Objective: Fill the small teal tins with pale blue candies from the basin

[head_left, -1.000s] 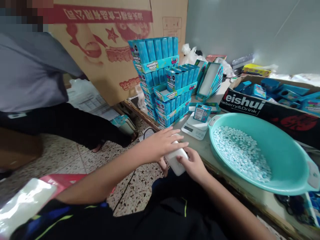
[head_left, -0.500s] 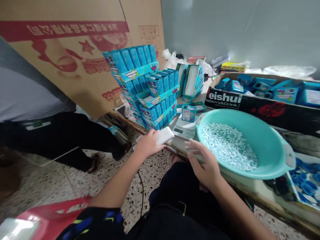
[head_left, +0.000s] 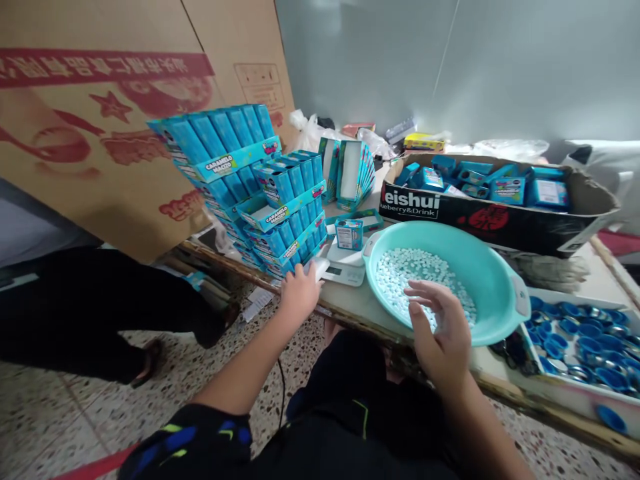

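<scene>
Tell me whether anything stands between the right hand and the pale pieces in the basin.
Nothing visible: the open right hand appears above the near rim of the teal basin, the pale pieces uncovered inside.

Single head-worn camera, facing forward and down over the desk (head_left: 350,294) at close range; no second view.

At centre-left, trays (head_left: 283,215) of blue containers are showing "CARAMELO MACIZO"; at right, a black-sided carton (head_left: 460,217) is reading "eishui" and "ueberry&Drink"; upper left, a cardboard box (head_left: 150,100) is bearing red Chinese characters.
</scene>
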The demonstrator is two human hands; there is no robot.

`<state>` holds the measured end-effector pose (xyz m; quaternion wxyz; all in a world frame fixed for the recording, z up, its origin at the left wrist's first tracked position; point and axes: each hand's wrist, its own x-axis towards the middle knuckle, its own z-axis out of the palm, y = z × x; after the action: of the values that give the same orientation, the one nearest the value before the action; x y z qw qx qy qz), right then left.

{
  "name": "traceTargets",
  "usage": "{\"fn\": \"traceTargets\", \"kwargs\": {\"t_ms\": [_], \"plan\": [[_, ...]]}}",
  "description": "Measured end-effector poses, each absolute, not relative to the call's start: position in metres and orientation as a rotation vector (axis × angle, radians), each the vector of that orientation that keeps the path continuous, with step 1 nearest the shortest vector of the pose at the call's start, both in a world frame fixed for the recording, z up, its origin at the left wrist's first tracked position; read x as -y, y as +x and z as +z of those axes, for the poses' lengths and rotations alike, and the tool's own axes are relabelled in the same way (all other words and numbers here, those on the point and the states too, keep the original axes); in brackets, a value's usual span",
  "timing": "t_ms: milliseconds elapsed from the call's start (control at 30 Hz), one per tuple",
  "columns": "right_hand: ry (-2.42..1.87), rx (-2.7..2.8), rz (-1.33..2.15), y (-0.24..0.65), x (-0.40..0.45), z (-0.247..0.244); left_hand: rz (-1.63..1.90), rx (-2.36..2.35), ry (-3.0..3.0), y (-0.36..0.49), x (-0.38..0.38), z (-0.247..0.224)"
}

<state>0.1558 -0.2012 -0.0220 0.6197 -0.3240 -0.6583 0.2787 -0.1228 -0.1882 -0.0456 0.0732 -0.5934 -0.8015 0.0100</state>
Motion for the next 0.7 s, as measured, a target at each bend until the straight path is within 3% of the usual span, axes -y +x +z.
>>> {"fn": "traceTargets", "kwargs": {"t_ms": [233,367,467,567,700], "plan": [[-1.014,1.771,0.462,0.194,0.177,-0.005,-0.14,2.379,-1.712,-0.117,0.178,-0.059],[-1.519,2.141,0.347,0.212,0.151,-0.004,-0.092,2.361,-1.815,-0.123,0.16,-0.054],[-1.842,2.367,0.607,0.216,0.141,-0.004,-0.067,2.361,-1.957,-0.136,0.145,-0.044],[-1.826,2.482,0.878,0.216,0.139,0.0,-0.078,2.462,-1.98,-0.15,0.134,-0.035],[-1.771,2.55,0.857,0.215,0.138,0.006,-0.184,2.491,-1.954,-0.15,0.122,-0.032]]}}
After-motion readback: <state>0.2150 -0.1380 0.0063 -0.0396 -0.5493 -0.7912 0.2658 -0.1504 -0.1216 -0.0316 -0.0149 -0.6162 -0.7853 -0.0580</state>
